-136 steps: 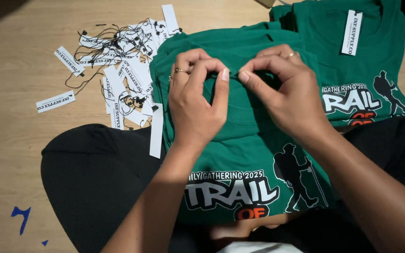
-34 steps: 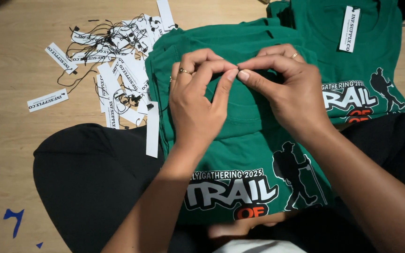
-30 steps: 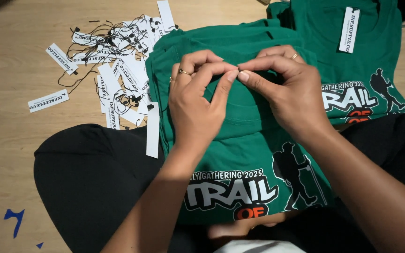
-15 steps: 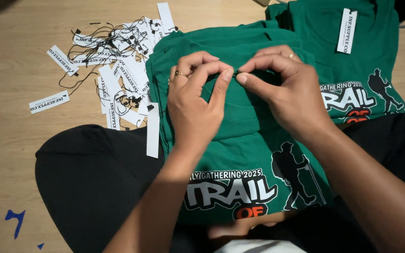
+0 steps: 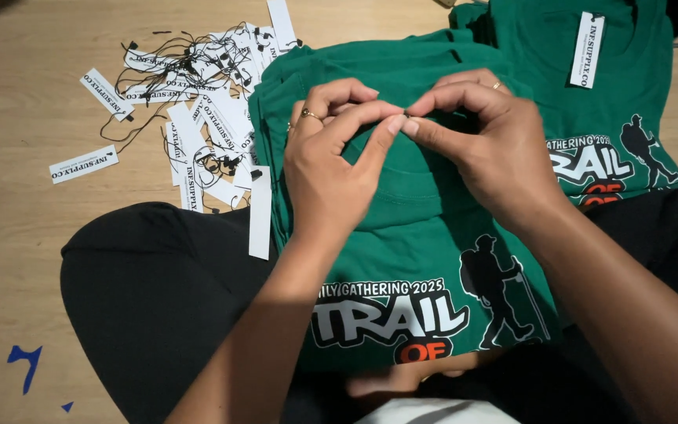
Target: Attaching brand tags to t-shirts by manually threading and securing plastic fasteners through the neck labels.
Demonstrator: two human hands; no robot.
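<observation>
Black trouser legs [image 5: 158,314] fill the near edge, person seated cross-legged on a wooden floor [image 5: 17,235]. Green t-shirt [image 5: 425,235] lies folded across the lap, printed side up: white and orange lettering plus a black hiker figure near the hem end. Left hand [image 5: 331,173] and right hand [image 5: 488,149] meet over the shirt's upper part, near the collar end. Fingers of both hands are pinched together, tips touching at one spot; they grip something tiny there, too small to identify, maybe a thread or fastener on the fabric. Ring on the left hand, ring on the right hand. Shirt sits on a stack of more green fabric, edges showing at the left side.

White paper tag [image 5: 260,212], long narrow strip, lies just beside the shirt's left edge, partly on the trouser leg. Beyond it, pile of white tags [image 5: 205,102] with black strings tangled, spread on the floor left of the shirt. One loose tag [image 5: 84,164] lies apart, further left. Blue mark [image 5: 23,363] on the floor, near left corner.

Second green t-shirt [image 5: 598,118] lies to the right and farther off, same print, partly under the first one's edge. White hang tag [image 5: 587,49] rests on it near the collar.
</observation>
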